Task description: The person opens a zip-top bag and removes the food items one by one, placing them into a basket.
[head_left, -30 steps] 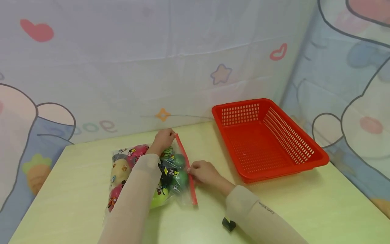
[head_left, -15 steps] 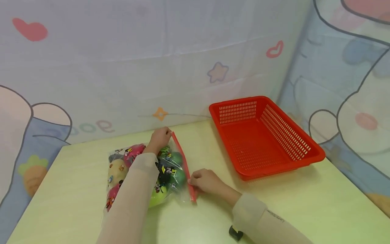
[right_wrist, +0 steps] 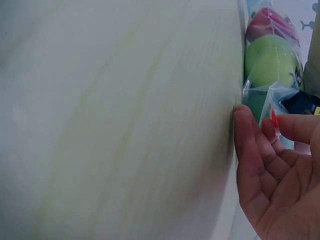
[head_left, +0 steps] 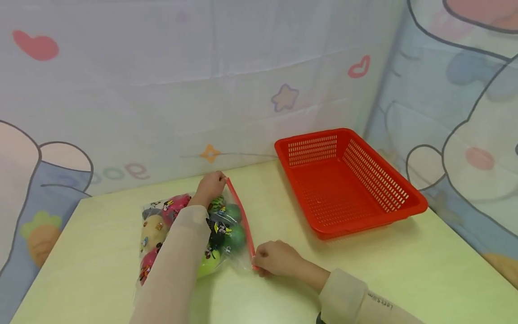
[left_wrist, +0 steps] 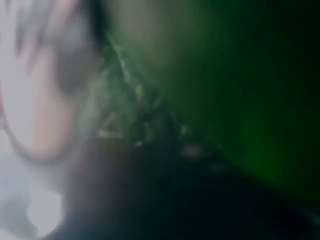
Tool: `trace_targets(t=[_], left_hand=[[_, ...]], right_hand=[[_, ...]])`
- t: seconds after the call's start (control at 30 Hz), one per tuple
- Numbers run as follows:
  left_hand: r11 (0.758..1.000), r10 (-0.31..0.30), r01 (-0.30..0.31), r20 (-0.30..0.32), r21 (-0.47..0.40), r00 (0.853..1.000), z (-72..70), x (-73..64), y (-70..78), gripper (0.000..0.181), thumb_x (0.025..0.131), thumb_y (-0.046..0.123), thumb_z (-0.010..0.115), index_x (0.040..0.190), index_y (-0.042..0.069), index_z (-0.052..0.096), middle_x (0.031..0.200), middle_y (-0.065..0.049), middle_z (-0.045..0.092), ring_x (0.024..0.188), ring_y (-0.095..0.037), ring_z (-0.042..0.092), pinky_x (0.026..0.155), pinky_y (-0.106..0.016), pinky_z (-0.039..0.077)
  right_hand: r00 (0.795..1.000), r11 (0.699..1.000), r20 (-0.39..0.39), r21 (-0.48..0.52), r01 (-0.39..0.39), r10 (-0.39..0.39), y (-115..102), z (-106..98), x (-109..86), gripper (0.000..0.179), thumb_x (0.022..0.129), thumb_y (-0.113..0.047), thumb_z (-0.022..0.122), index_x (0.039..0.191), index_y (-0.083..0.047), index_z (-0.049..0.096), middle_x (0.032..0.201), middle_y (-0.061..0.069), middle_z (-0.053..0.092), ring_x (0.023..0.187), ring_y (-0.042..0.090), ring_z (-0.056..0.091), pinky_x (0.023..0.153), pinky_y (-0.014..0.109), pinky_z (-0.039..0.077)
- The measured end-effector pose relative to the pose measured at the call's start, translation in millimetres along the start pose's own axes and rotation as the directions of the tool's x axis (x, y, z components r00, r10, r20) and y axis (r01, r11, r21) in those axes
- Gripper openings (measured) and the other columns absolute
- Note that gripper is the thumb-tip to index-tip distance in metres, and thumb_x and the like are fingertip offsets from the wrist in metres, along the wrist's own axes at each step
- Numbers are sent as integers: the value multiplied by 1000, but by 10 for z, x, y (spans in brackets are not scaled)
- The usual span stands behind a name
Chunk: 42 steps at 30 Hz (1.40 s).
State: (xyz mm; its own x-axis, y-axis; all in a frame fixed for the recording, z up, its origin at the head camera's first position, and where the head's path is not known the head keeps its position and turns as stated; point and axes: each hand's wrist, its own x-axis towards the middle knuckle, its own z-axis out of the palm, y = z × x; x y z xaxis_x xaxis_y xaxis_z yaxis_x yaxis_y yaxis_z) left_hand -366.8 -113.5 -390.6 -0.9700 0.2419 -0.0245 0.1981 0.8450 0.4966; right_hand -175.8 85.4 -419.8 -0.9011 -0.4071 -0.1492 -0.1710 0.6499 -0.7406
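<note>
Two hands, one at each end of a red zip strip (head_left: 245, 221). Left hand (head_left: 211, 185) has fingers curled at the far end, seemingly pinching it; left wrist view too blurred to confirm. Right hand (head_left: 279, 258) pinches the near end, thumb against finger, closer to the wearer. Strip's long axis runs from far to near, slanting slightly right on the way. Clear printed zip bag (head_left: 243, 262) lies flat on the table (head_left: 101, 252), left of the strip, partly under the left sleeve (head_left: 174, 265), round green pieces (head_left: 234, 238) just inside. Red basket (head_left: 372, 222) sits right of the strip, apart from both hands. Can't tell if strip is sealed.
</note>
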Motion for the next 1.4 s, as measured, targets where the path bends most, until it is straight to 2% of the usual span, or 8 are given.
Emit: trace_targets(t=[0.23, 0.47, 0.57, 0.67, 0.87, 1.03, 1.2, 1.4], left_hand=[[998, 6, -7, 13, 68, 1000, -18, -14, 15, 33, 98, 24, 37, 115, 5, 58, 109, -14, 62, 81, -21, 56, 73, -36, 45], [985, -31, 28, 19, 168, 999, -75, -28, 180, 33, 97, 31, 37, 102, 6, 57, 90, -9, 59, 68, -17, 48, 62, -31, 39], [982, -8, 13, -31, 190, 1000, -120, -72, 285, 36, 96, 38, 40, 104, 7, 58, 94, -7, 61, 70, -15, 51, 59, -29, 40], [963, 18, -9, -28, 268, 999, -173, -173, 453, 41, 94, 46, 42, 84, 10, 58, 70, -1, 53, 57, -13, 41, 50, -26, 32], [838, -75, -43, 194, 543, 978, -240, -562, 841, 55, 85, 65, 41, 58, 18, 47, 61, 2, 49, 61, -16, 48, 75, -40, 44], [762, -90, -74, 219, 644, 972, -230, -764, 972, 54, 83, 62, 48, 50, 19, 44, 62, 2, 51, 65, -18, 54, 77, -42, 44], [745, -2, -138, 209, 652, 978, -235, -817, 986, 48, 88, 47, 51, 50, 18, 41, 56, 3, 42, 56, -15, 44, 59, -34, 36], [768, 82, -183, 189, 614, 979, -256, -884, 945, 41, 89, 28, 50, 52, 15, 40, 48, 4, 32, 47, -12, 30, 45, -27, 26]], right_hand=[[1000, 940, -23, 342, -3, 12, -10, -15, 112, 38, 89, -20, 58, 123, -6, 48, 95, 9, 62, 69, 15, 57, 60, 27, 47], [998, 838, -51, 546, 8, 24, -29, -21, 293, 33, 88, -11, 58, 121, -5, 53, 104, 16, 55, 75, 16, 57, 65, 28, 48], [992, 873, -127, 480, 85, -27, -60, -12, 329, 25, 87, -9, 59, 112, -5, 60, 103, 15, 53, 87, 19, 51, 68, 28, 46], [975, 909, -207, 385, 161, -85, -94, -14, 341, 22, 87, -8, 59, 109, -5, 63, 99, 14, 54, 90, 21, 47, 71, 28, 44], [969, 919, -217, 344, 192, -121, -118, -14, 331, 31, 91, -11, 55, 122, -9, 57, 105, 11, 61, 89, 19, 54, 81, 31, 45], [961, 942, -227, 260, 214, -156, -126, -14, 324, 31, 91, -13, 55, 122, -12, 57, 104, 7, 59, 92, 18, 51, 82, 32, 43], [955, 953, -249, 214, 216, -161, -66, -20, 320, 29, 92, -16, 53, 121, -14, 59, 105, 5, 58, 93, 18, 53, 82, 33, 44], [955, 962, -297, 260, 80, 1, -21, -173, 336, 25, 94, -17, 48, 116, -14, 59, 115, 6, 57, 103, 22, 54, 89, 39, 45]])
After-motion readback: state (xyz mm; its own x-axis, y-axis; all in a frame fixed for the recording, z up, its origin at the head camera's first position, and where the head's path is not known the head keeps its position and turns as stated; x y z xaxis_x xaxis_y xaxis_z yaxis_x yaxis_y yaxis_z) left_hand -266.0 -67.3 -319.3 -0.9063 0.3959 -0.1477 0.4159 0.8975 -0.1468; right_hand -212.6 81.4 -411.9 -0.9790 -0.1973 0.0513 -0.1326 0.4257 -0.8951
